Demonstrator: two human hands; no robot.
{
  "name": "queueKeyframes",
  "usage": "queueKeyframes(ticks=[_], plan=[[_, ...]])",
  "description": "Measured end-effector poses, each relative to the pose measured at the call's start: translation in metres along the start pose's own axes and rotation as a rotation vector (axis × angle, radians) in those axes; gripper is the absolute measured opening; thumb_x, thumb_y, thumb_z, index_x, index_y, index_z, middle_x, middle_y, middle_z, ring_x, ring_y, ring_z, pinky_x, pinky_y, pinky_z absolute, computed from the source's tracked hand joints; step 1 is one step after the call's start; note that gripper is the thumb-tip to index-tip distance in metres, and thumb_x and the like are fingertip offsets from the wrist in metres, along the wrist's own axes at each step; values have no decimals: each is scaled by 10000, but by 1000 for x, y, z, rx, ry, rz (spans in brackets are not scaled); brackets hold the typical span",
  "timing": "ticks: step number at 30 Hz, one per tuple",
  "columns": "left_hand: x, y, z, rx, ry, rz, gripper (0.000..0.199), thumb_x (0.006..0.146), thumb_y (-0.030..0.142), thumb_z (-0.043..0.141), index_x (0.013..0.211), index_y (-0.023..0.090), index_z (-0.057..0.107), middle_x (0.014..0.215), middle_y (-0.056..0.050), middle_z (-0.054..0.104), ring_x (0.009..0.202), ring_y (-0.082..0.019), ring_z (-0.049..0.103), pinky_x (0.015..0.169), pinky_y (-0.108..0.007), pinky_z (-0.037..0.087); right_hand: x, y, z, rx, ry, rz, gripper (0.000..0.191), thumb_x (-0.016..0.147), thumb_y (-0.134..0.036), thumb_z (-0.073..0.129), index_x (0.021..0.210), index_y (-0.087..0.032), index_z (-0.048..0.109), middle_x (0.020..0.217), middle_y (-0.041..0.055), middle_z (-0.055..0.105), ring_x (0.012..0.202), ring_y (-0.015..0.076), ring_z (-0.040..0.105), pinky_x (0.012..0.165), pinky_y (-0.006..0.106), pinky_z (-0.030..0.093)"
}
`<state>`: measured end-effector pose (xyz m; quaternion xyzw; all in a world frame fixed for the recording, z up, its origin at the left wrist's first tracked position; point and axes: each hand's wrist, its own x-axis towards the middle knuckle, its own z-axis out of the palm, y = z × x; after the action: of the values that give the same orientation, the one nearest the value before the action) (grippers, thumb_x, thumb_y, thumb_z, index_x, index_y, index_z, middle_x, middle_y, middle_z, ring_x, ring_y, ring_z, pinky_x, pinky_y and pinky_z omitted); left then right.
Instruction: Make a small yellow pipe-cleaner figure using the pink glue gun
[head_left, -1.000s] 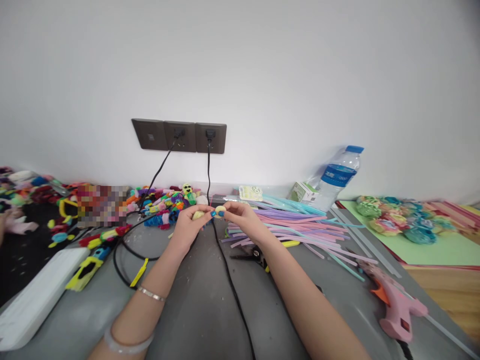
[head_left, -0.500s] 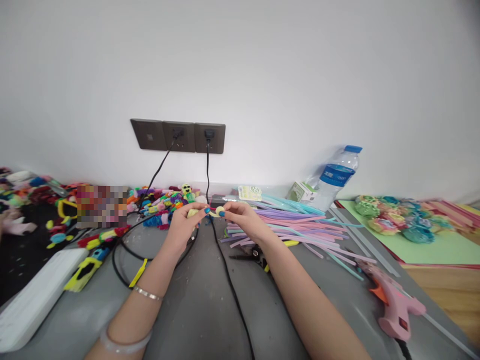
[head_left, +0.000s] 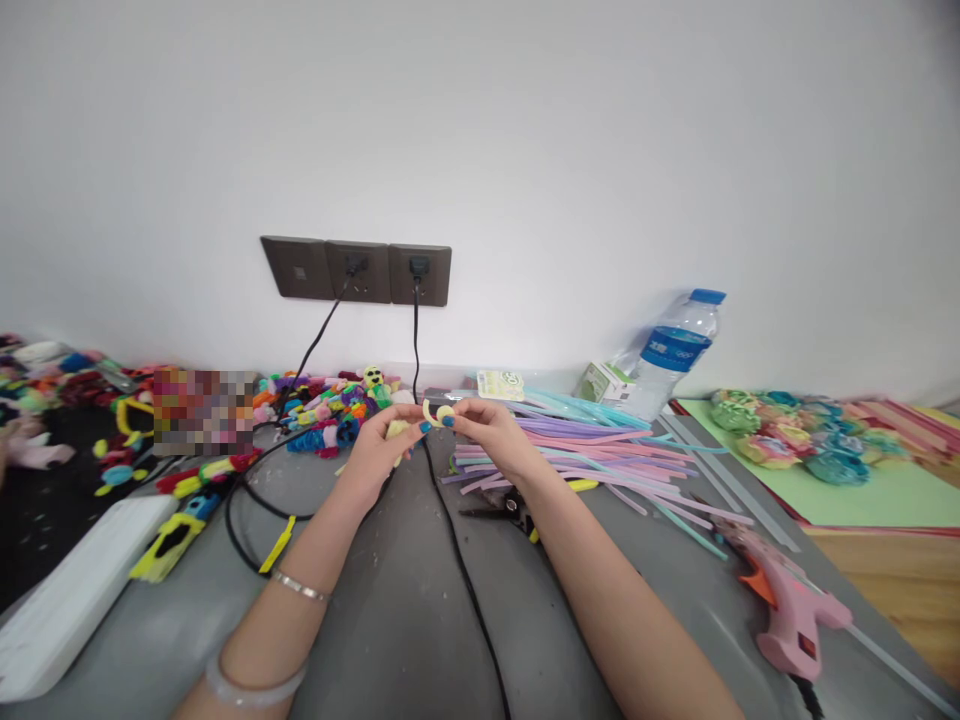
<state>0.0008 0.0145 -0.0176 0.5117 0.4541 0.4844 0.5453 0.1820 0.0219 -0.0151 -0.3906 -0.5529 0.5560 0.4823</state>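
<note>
My left hand (head_left: 386,448) and my right hand (head_left: 491,432) meet above the grey table, both with fingers closed in a pinch. Between the fingertips is a pale yellow pipe cleaner (head_left: 436,412), its end curled into a small coil at my right fingers and bending in an arc toward my left. More pale yellow fuzzy material (head_left: 396,428) shows inside my left hand, partly hidden by the fingers. Black-bladed pliers or cutters (head_left: 514,508) with yellow on the handles lie under my right forearm. Behind my right hand spreads a pile of pastel pipe cleaners (head_left: 592,445).
At the right lie a pink glue gun (head_left: 795,615) and paper flowers (head_left: 836,455) on green paper. A water bottle (head_left: 679,350) leans on the wall. Black cords (head_left: 457,555) cross the table. Pipe-cleaner figures (head_left: 322,410) and a white box-like object (head_left: 82,590) are at the left.
The yellow strand between my fingertips now bows upward in an arc, where it was lower and flatter before. My left hand has shifted slightly right and tilted; my right hand has barely moved.
</note>
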Motion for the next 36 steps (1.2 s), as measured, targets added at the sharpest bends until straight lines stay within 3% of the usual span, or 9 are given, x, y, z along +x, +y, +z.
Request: queueKeyframes(ticks=[3,9,20,30,36], plan=[[-2,0,2,13,-50,-21,380,635,427,794,889,156,712,736,9,585,556,-74,443,486,-188,362,0,-1,1,13,0,1,378,623,-515,806,674,-194,612,665,-24,544,637,124,447,627,281,324],[-2,1,4,40,26,-20,396,598,465,795,806,141,700,605,28,537,505,-77,422,464,-197,329,-3,-3,5,36,-51,55,421,576,-501,844,641,-190,567,624,-38,513,590,108,398,574,267,268],[-2,3,1,186,-7,50,302,651,431,743,729,142,699,621,14,539,508,-76,400,442,-188,328,-4,-6,4,-6,-81,51,315,669,-445,795,765,-176,660,704,-5,612,659,132,521,639,281,370],[-3,4,5,95,90,71,349,596,418,801,807,160,697,760,-23,631,564,-96,466,444,-180,357,-1,-1,1,-27,-60,83,390,660,-531,780,766,-171,670,654,-8,600,609,122,503,572,262,319],[-2,3,6,73,104,63,341,591,439,799,773,162,715,673,-2,601,538,-92,447,456,-193,362,0,1,1,-7,-45,70,385,653,-524,787,759,-172,673,668,-6,602,634,129,502,598,269,329]])
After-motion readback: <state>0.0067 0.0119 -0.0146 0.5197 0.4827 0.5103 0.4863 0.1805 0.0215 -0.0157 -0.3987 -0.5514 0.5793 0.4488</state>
